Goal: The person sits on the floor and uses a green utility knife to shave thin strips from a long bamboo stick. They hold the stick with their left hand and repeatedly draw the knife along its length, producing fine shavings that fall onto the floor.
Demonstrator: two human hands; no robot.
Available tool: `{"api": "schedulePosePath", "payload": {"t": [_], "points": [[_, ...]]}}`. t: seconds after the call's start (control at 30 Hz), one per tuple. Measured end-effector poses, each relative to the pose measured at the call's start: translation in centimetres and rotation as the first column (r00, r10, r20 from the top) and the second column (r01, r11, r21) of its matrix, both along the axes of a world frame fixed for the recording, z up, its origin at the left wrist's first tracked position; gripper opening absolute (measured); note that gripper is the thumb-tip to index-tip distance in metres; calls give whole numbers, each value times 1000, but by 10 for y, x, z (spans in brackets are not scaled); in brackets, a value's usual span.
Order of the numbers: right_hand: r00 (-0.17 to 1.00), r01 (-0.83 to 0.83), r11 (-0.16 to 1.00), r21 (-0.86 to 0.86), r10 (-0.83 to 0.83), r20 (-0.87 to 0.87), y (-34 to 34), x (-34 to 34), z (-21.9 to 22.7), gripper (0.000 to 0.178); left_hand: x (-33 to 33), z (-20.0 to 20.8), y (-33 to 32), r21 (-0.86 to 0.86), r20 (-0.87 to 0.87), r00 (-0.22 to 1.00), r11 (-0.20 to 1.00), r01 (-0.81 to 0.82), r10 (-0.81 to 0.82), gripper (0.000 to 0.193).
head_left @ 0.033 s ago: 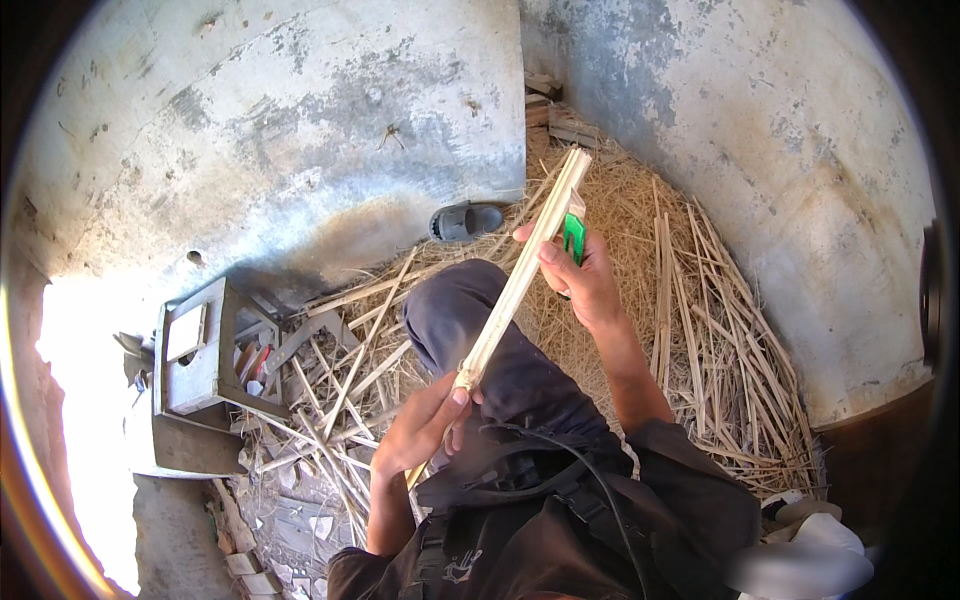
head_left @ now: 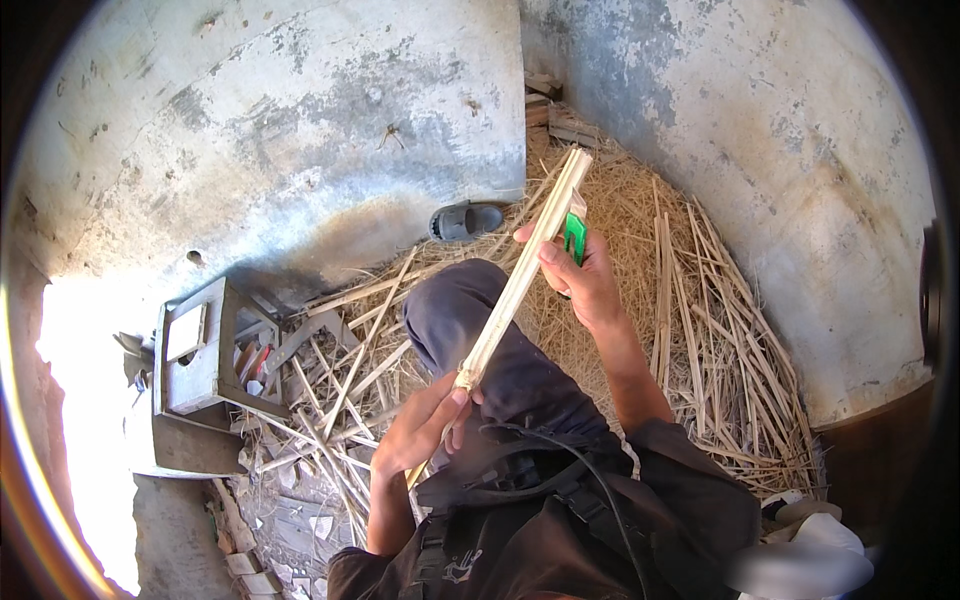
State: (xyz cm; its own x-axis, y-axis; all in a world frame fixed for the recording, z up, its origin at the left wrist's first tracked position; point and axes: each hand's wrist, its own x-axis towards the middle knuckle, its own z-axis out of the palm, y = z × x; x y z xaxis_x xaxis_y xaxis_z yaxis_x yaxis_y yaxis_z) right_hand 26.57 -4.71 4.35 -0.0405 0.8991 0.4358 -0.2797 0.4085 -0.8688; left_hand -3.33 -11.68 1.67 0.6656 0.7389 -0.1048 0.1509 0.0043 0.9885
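A long pale bundle of split wood strips [head_left: 520, 268] slants across my raised knee, its far end up and to the right. My left hand [head_left: 420, 424] is closed round its near end, and a thin end pokes out below that hand. Farther up the strips, my right hand [head_left: 583, 275] is closed, thumb and fingers against them. It also holds a green-handled tool [head_left: 574, 238] pressed alongside the strips. The tool's working end is mostly hidden, so its exact kind does not show.
Straw and shavings [head_left: 620, 200] cover the floor ahead. Loose wood strips [head_left: 745, 360] lie heaped on the right, with more [head_left: 345, 400] on the left. A dark sandal [head_left: 466, 221] rests by the wall [head_left: 330, 110]. A worn wooden box [head_left: 195, 365] stands at left.
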Motion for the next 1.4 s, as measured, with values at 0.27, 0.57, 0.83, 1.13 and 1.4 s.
{"api": "schedulePosePath", "payload": {"t": [0.27, 0.57, 0.83, 1.13, 1.4], "points": [[995, -44, 997, 60, 49, -82, 2, 2, -6, 30, -2, 3, 4, 11, -12, 999, 999, -33, 33, 56], [995, -64, 993, 100, 70, -65, 2, 9, -6, 30, 2, 2, 5, 38, 41, 998, 998, -47, 45, 51], [996, 84, 991, 103, -83, -15, 2, 12, -6, 41, 9, 16, -1, 176, -50, 970, 958, -225, 237, 51], [835, 188, 866, 463, -389, 388, -17, -17, -35, 40, 23, 41, -6, 276, 10, 869, 834, -478, 495, 45], [714, 69, 737, 672, -507, 482, -31, -38, -10, 36, 30, 48, -8, 433, 2, 855, 770, -469, 519, 33]]}}
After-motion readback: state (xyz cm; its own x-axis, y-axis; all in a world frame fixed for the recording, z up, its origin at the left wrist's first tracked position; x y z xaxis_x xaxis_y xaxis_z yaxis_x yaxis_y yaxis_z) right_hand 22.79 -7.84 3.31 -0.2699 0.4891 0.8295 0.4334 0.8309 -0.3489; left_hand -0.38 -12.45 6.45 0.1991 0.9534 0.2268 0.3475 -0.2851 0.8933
